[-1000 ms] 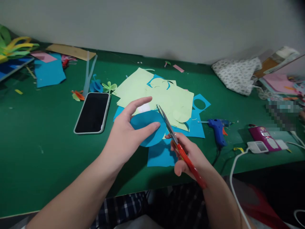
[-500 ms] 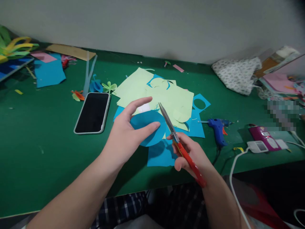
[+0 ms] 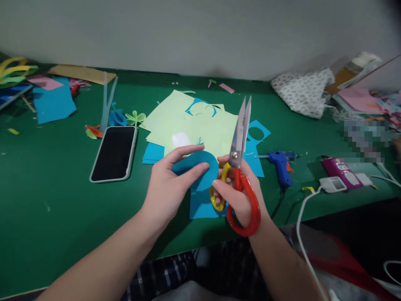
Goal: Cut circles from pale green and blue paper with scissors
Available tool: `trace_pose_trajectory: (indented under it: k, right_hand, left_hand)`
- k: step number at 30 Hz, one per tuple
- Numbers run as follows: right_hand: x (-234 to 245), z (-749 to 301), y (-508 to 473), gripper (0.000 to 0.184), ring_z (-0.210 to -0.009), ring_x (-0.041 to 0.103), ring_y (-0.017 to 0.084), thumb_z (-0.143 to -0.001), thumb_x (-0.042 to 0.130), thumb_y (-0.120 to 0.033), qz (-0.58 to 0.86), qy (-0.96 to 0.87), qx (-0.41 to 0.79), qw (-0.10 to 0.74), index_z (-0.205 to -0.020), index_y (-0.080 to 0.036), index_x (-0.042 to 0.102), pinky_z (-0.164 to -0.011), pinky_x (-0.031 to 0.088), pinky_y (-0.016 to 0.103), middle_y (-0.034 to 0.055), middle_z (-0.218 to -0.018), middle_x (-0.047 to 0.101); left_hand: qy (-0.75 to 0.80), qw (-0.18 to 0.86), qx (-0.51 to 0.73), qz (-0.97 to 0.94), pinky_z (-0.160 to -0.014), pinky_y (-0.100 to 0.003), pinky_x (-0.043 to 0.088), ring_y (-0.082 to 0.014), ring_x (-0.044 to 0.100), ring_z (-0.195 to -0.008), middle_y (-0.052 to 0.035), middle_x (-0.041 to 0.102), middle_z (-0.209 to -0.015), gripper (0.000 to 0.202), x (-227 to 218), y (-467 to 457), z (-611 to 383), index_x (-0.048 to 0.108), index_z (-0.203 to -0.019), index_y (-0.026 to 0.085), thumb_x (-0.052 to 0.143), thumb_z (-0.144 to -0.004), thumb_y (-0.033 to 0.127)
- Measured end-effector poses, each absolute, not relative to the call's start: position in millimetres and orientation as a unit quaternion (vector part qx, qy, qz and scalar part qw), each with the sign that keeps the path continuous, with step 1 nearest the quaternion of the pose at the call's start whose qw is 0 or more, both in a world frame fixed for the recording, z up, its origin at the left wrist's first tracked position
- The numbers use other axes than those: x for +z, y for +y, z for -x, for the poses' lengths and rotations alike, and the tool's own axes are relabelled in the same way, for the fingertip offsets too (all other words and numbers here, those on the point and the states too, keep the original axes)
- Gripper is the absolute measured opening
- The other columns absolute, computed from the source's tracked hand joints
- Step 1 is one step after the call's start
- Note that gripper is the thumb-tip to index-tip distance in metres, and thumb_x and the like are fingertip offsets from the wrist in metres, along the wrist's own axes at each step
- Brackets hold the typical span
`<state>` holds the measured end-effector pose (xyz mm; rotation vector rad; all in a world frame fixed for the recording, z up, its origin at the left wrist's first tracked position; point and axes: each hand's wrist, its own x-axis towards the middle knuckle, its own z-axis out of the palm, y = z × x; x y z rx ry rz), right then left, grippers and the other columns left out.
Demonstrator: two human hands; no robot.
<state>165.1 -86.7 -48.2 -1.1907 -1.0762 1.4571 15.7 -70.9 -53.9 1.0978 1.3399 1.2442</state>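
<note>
My left hand (image 3: 169, 184) pinches a round blue paper disc (image 3: 200, 167) between thumb and fingers, just above the green table (image 3: 56, 209). My right hand (image 3: 238, 196) grips red and yellow handled scissors (image 3: 239, 167). Their blades are nearly closed and point up and away, to the right of the disc. My right thumb touches the disc's right edge. A blue paper square (image 3: 200, 205) lies under both hands.
Light green sheets (image 3: 194, 121) and blue offcuts lie behind the hands. A phone (image 3: 114, 152) lies face up at the left. A blue glue gun (image 3: 280, 165), a white charger (image 3: 335, 184) with cables and a purple box sit at the right. Paper scraps line the far edge.
My right hand turned the scissors away from the disc's edge, so the blades now point upward. It moved close to my left hand. The view shifted slightly right.
</note>
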Motion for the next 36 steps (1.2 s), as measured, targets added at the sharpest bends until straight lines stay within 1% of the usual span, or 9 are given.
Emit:
trace_pose_trajectory:
  k: [8, 12, 15, 18, 20, 23, 27, 32, 36]
  right_hand:
    - [-49.8, -173.3, -77.1, 0.031, -0.048, 0.052, 0.005, -0.078, 0.065, -0.017, 0.499, -0.441, 0.555, 0.498, -0.104, -0.028, 0.054, -0.046, 0.049, 0.019, -0.0067, -0.078, 0.057]
    - [-51.0, -179.4, -76.0, 0.032, -0.051, 0.05, 0.007, -0.077, 0.07, -0.021, 0.494, -0.469, 0.554, 0.479, -0.104, -0.028, 0.055, -0.048, 0.046, 0.02, -0.0067, -0.075, 0.055]
    - [-53.4, -190.1, -78.4, 0.049, -0.062, 0.053, 0.011, -0.069, 0.082, -0.037, 0.501, -0.53, 0.541, 0.419, -0.111, -0.027, 0.057, -0.059, 0.05, 0.026, -0.0038, -0.08, 0.056]
    - [-55.9, -201.9, -83.0, 0.072, -0.078, 0.058, 0.017, -0.057, 0.089, -0.047, 0.538, -0.603, 0.48, 0.341, -0.119, -0.029, 0.057, -0.07, 0.053, 0.032, 0.0034, -0.106, 0.061]
    - [-56.0, -206.9, -86.2, 0.07, -0.084, 0.06, 0.019, -0.058, 0.089, -0.05, 0.556, -0.636, 0.443, 0.3, -0.119, -0.032, 0.059, -0.073, 0.054, 0.032, 0.0038, -0.114, 0.06]
    - [-53.1, -209.5, -89.8, 0.061, -0.08, 0.06, 0.018, -0.063, 0.086, -0.049, 0.571, -0.677, 0.382, 0.262, -0.116, -0.037, 0.061, -0.069, 0.054, 0.029, 0.0007, -0.107, 0.06]
    - [-49.9, -209.6, -91.4, 0.058, -0.086, 0.061, 0.021, -0.066, 0.086, -0.044, 0.579, -0.722, 0.284, 0.25, -0.117, -0.032, 0.061, -0.072, 0.054, 0.031, 0.0017, -0.102, 0.06]
    - [-50.5, -210.9, -91.5, 0.062, -0.087, 0.063, 0.023, -0.068, 0.086, -0.041, 0.574, -0.748, 0.232, 0.237, -0.122, -0.028, 0.059, -0.071, 0.054, 0.034, 0.0036, -0.099, 0.062]
    - [-49.6, -210.8, -92.4, 0.058, -0.083, 0.063, 0.022, -0.066, 0.086, -0.045, 0.575, -0.749, 0.229, 0.236, -0.116, -0.029, 0.061, -0.07, 0.054, 0.034, 0.0022, -0.096, 0.061]
  left_hand:
    - [0.549, 0.511, 0.449, -0.486, -0.097, -0.035, 0.053, -0.0271, 0.062, -0.118, -0.0025, 0.072, -0.12, 0.036, -54.4, -68.0, -18.0, 0.075, -0.105, 0.029, 0.082, -0.07, 0.036]
    - [0.545, 0.54, 0.454, -0.453, -0.091, -0.032, 0.055, -0.0254, 0.067, -0.108, -0.0023, 0.076, -0.108, 0.029, -55.5, -67.3, -18.5, 0.078, -0.096, 0.027, 0.083, -0.069, 0.037]
    - [0.552, 0.524, 0.489, -0.426, -0.081, -0.029, 0.057, -0.0227, 0.07, -0.094, -0.0024, 0.077, -0.1, 0.027, -55.9, -67.4, -17.1, 0.078, -0.092, 0.025, 0.084, -0.067, 0.035]
    - [0.568, 0.481, 0.528, -0.409, -0.07, -0.027, 0.058, -0.0211, 0.07, -0.084, -0.0019, 0.077, -0.093, 0.027, -54.3, -67.2, -14.4, 0.078, -0.091, 0.024, 0.084, -0.067, 0.035]
    - [0.572, 0.456, 0.549, -0.404, -0.066, -0.026, 0.058, -0.0193, 0.07, -0.078, -0.0002, 0.077, -0.088, 0.025, -52.6, -67.0, -12.3, 0.078, -0.088, 0.024, 0.084, -0.066, 0.034]
    - [0.568, 0.441, 0.569, -0.399, -0.06, -0.023, 0.057, -0.0161, 0.068, -0.069, 0.0022, 0.075, -0.078, 0.019, -50.3, -67.0, -9.3, 0.078, -0.081, 0.024, 0.084, -0.065, 0.033]
    - [0.563, 0.433, 0.571, -0.412, -0.056, -0.022, 0.057, -0.0148, 0.067, -0.065, 0.0033, 0.074, -0.075, 0.016, -49.6, -67.9, -6.3, 0.078, -0.079, 0.025, 0.084, -0.066, 0.033]
    - [0.56, 0.42, 0.559, -0.444, -0.065, -0.024, 0.059, -0.0166, 0.069, -0.073, 0.0041, 0.076, -0.078, 0.016, -52.3, -69.6, -5.3, 0.079, -0.08, 0.027, 0.085, -0.066, 0.031]
    - [0.567, 0.401, 0.545, -0.47, -0.067, -0.026, 0.06, -0.0185, 0.07, -0.075, 0.0035, 0.076, -0.079, 0.014, -55.1, -69.4, -4.7, 0.079, -0.08, 0.027, 0.083, -0.067, 0.031]
